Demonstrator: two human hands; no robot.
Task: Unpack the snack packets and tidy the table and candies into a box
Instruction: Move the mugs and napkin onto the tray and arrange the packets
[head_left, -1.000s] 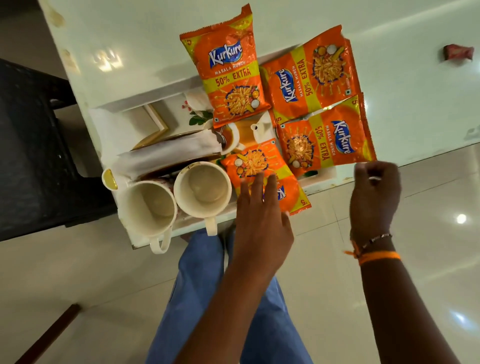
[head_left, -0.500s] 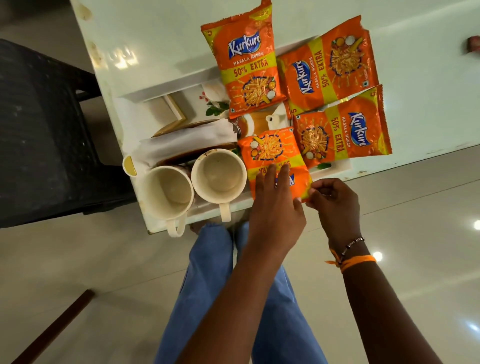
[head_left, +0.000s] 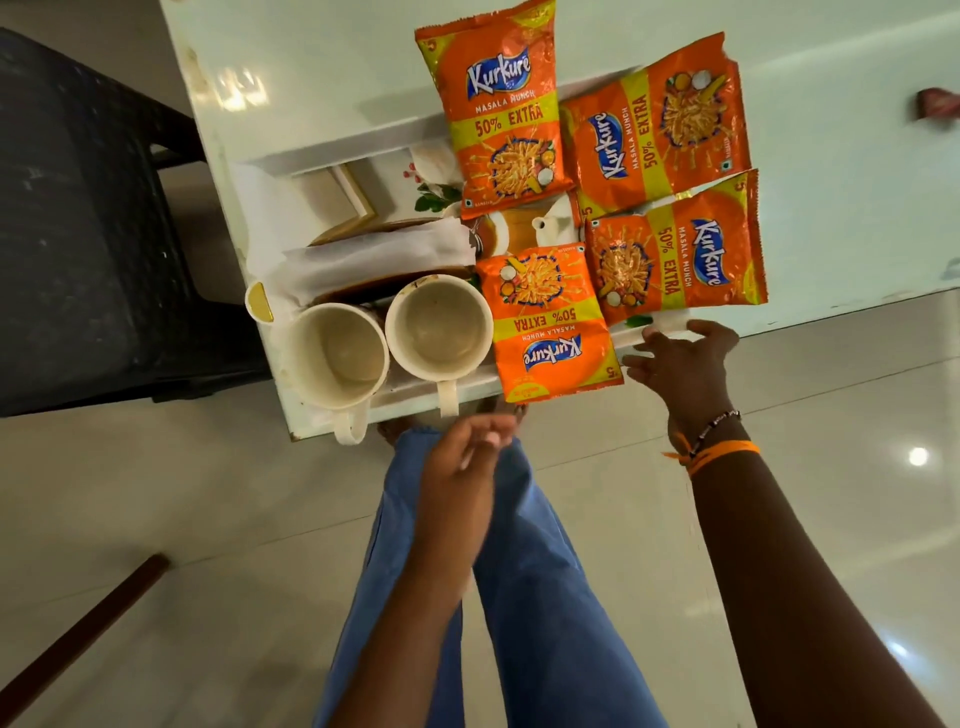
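Observation:
Several orange Kurkure snack packets lie over a white tray (head_left: 415, 400) on the white table (head_left: 322, 67). The nearest packet (head_left: 550, 322) sits upside down at the tray's front edge, beside a second (head_left: 675, 265); two more lie further back (head_left: 504, 109) (head_left: 660, 124). My right hand (head_left: 680, 364) is open, its fingers touching the tray's front rim just right of the nearest packet. My left hand (head_left: 462, 478) hangs below the table edge, blurred, fingers loosely curled and holding nothing. A small red candy (head_left: 935, 104) lies on the table at the far right.
Two empty cream mugs (head_left: 337, 358) (head_left: 439, 327) stand at the tray's front left, with a small teapot (head_left: 550, 228), folded white paper (head_left: 374, 254) and a framed card (head_left: 337, 202) behind. A black chair (head_left: 78, 218) stands left. My blue trouser legs (head_left: 519, 571) show below.
My left hand has lifted off the nearest packet and drawn back below the table edge. My right hand has let go of the packet's corner and spread open at the tray rim.

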